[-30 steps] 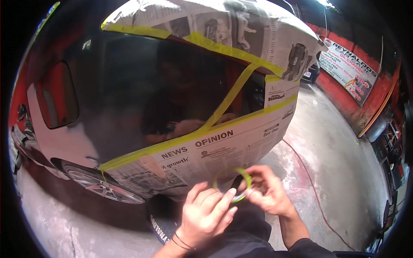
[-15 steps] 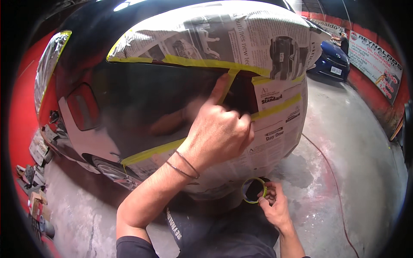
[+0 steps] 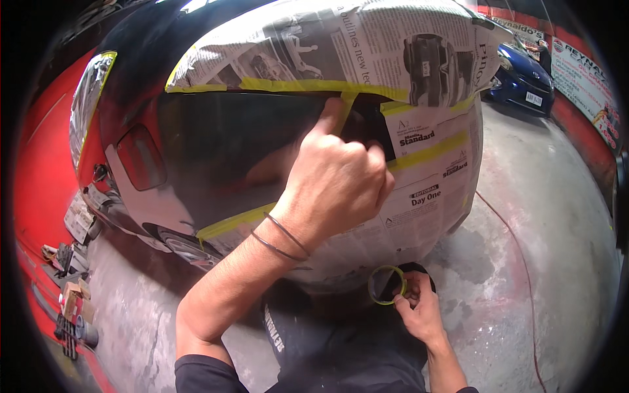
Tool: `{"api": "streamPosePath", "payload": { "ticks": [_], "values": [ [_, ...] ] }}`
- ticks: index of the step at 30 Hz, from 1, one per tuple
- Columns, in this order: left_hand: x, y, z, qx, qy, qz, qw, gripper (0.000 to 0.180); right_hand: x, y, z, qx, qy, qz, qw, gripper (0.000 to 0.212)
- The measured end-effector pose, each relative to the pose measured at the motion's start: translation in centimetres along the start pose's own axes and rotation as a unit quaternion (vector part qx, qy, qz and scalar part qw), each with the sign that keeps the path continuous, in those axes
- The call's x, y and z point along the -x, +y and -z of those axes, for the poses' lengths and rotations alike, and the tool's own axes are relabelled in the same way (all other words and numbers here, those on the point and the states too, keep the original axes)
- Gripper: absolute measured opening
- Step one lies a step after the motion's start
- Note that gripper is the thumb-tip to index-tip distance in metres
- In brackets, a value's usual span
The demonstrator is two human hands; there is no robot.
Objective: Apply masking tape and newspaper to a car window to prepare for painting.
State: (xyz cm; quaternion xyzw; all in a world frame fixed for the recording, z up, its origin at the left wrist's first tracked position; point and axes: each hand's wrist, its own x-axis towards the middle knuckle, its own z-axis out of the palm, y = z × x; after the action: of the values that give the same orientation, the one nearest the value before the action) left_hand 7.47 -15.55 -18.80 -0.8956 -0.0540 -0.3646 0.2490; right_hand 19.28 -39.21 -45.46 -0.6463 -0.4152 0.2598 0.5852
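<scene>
My left hand (image 3: 334, 173) is at a dark glossy car panel (image 3: 216, 131). Its index finger stretches up and presses beside or on the edge of a short yellow masking tape strip (image 3: 347, 108); the other fingers curl in, and the thumb is hidden. Newspaper (image 3: 295, 49) covers the surface above the panel, edged with yellow tape (image 3: 288, 86). More newspaper sheets (image 3: 419, 180) hang to the right and below. Lower down, near my lap, my right hand (image 3: 419, 308) grips a roll of yellow masking tape (image 3: 388, 266) by its right side, standing on edge.
A thin red hose (image 3: 521, 259) runs along the concrete floor (image 3: 485, 288) on the right. Beyond it stand a blue car (image 3: 521, 78) and a wall sign (image 3: 580, 78), with a person near the car. Boxes (image 3: 75, 298) and tools line the red wall at left.
The view has shifted slightly. My left index finger stays by the tape strip, apparently a little higher along it. My right hand still holds the tape roll in nearly the same place.
</scene>
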Motion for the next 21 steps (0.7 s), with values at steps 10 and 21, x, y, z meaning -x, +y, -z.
{"api": "streamPosePath", "payload": {
  "ticks": [10, 21],
  "values": [
    [1.3, 0.5, -0.9, 0.066, 0.160, 0.026, 0.985, 0.017, 0.4, -2.4, 0.9, -0.060, 0.020, 0.016, 0.998, 0.052],
    [0.5, 0.7, -2.5, 0.110, 0.208, 0.062, 0.970, 0.025, 0.1, -4.8, 0.6, -0.063, 0.022, 0.023, 0.997, 0.053]
  ]
}}
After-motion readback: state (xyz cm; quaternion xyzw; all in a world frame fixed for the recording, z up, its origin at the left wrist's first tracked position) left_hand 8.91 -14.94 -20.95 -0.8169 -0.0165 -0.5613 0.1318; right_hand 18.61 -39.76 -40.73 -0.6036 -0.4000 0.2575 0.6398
